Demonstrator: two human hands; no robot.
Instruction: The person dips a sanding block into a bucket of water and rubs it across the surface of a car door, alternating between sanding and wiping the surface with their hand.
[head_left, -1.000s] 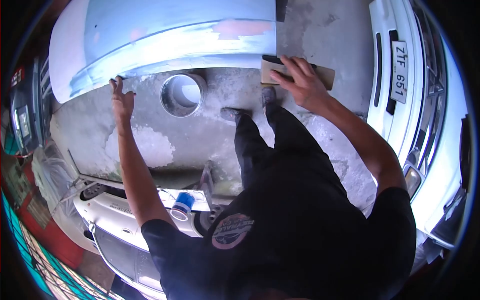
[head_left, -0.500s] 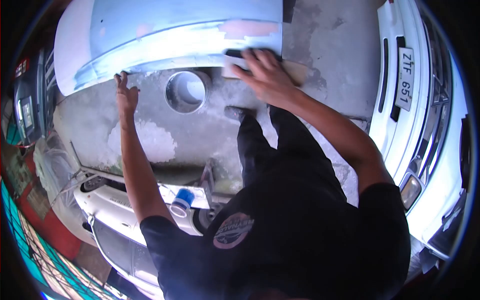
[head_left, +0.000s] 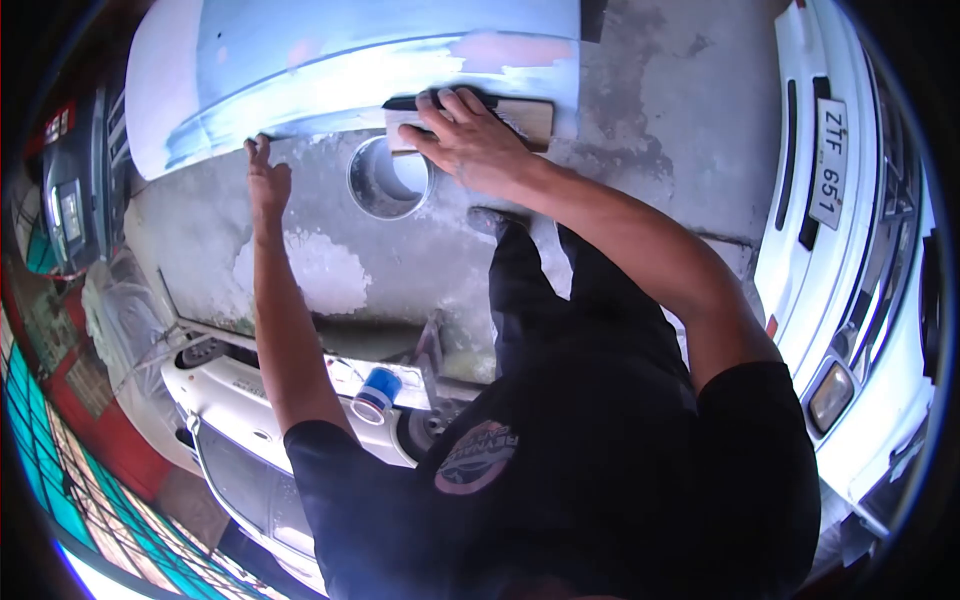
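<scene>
A pale blue car body panel [head_left: 330, 60] with patches of pinkish filler stands in front of me. My right hand [head_left: 470, 140] presses a flat tan sanding block [head_left: 525, 118] against the panel's lower edge, fingers spread over it. My left hand [head_left: 266, 180] rests with its fingertips on the panel's lower edge further left, holding nothing. A round metal can [head_left: 388, 180] sits on the concrete floor just under the panel, between my two hands. My dark trouser legs and shoes stand below the can.
A white car with plate ZTF 651 [head_left: 830, 165] stands at the right. Another white car part [head_left: 250, 420] lies at lower left, with a blue tape roll [head_left: 377, 392] on it. Plastic sheeting and a dark machine [head_left: 70, 215] are at the left.
My right hand has slid the sanding block leftward along the panel's lower edge, from the right end toward the middle. My left hand has stayed on the edge.
</scene>
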